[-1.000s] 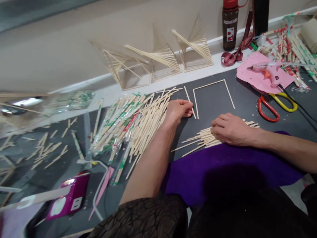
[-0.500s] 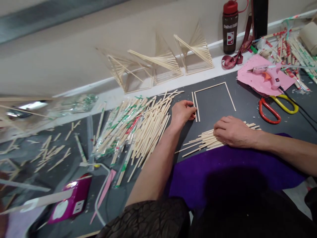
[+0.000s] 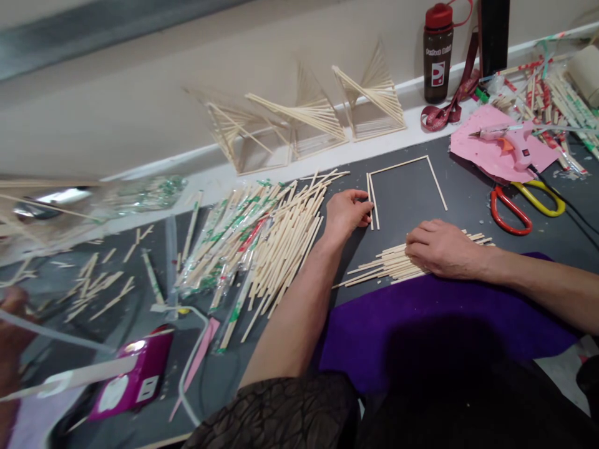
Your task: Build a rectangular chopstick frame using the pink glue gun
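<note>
My left hand (image 3: 349, 211) pinches a thin wooden stick (image 3: 369, 187) between thumb and fingertips. That stick lies along the outer left side of a three-sided stick frame (image 3: 397, 164), which is open towards me. My right hand (image 3: 442, 249) rests with curled fingers on a loose bundle of wooden sticks (image 3: 386, 265); the fingertips are partly hidden. The bundle lies at the table edge, just above purple cloth (image 3: 374, 324). Left of my left forearm spreads a large heap of bare sticks (image 3: 285, 249).
Wrapped chopsticks (image 3: 224, 231) lie beyond the heap. Twisted stick structures (image 3: 299, 115) stand along the wall. At right are scissors (image 3: 510, 212), a glue gun (image 3: 510, 140) on pink paper and a bottle (image 3: 437, 62). A co-worker's blurred hand (image 3: 14, 318) shows at far left, near a magenta device (image 3: 140, 368).
The stick in my left hand has moved right, closer against the frame's left side. A lower stick of the bundle no longer sticks out. The co-worker's hand has come into view.
</note>
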`<state>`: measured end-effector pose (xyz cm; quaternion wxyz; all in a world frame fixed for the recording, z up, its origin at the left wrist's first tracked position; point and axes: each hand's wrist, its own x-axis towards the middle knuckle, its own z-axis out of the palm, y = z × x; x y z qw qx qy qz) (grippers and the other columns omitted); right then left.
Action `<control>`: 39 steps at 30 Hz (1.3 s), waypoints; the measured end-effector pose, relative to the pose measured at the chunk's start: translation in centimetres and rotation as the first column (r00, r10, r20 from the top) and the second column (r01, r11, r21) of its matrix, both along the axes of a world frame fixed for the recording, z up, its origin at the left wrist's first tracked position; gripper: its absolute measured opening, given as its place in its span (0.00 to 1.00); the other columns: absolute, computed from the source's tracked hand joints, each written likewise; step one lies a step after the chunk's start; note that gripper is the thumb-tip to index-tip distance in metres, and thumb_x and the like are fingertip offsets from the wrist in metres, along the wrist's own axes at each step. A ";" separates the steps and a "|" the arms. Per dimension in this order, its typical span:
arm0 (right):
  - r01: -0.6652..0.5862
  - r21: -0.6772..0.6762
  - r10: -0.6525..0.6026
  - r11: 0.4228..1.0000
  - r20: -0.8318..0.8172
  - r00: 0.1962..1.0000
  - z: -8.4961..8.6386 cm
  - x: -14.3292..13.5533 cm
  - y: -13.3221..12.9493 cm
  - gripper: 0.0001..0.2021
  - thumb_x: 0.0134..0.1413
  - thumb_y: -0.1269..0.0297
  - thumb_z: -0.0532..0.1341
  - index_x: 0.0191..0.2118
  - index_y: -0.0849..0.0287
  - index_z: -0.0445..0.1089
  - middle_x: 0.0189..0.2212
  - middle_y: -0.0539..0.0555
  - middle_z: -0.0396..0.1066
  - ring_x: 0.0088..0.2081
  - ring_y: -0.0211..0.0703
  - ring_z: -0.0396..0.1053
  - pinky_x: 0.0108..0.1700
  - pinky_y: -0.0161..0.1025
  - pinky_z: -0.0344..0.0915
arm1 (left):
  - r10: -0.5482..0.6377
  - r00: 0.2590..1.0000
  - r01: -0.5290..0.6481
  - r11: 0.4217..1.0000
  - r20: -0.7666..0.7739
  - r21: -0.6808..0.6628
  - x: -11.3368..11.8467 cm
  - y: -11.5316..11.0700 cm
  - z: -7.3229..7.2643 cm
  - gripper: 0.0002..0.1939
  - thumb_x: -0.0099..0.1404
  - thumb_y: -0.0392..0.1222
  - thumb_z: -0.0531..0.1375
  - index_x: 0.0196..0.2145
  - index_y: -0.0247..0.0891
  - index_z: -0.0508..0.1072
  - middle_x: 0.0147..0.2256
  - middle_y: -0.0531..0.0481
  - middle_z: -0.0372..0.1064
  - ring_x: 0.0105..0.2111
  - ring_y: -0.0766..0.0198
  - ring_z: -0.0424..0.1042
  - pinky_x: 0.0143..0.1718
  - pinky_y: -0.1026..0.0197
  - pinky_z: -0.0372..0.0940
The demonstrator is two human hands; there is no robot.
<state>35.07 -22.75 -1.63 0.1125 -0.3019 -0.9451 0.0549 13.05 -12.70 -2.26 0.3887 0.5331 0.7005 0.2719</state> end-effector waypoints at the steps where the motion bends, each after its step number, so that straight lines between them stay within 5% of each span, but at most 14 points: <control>1: -0.003 0.001 0.003 1.000 0.003 1.000 0.0 0.0 0.0 0.10 0.68 0.68 0.55 0.41 0.62 0.74 0.40 0.58 0.75 0.39 0.44 0.61 0.39 0.42 0.52 | -0.003 1.000 0.003 1.000 0.002 0.000 0.0 0.0 0.0 0.16 0.57 0.32 0.63 0.44 0.33 0.77 0.21 0.55 0.69 0.19 0.67 0.72 0.21 0.69 0.67; 39: 0.012 0.025 -0.011 1.000 -0.024 1.000 -0.3 0.0 -0.1 0.10 0.67 0.68 0.56 0.39 0.61 0.75 0.39 0.58 0.76 0.38 0.43 0.63 0.38 0.42 0.50 | -0.001 1.000 0.001 1.000 0.001 -0.019 0.2 -0.3 0.0 0.16 0.54 0.32 0.63 0.42 0.35 0.76 0.21 0.55 0.70 0.20 0.66 0.74 0.22 0.68 0.68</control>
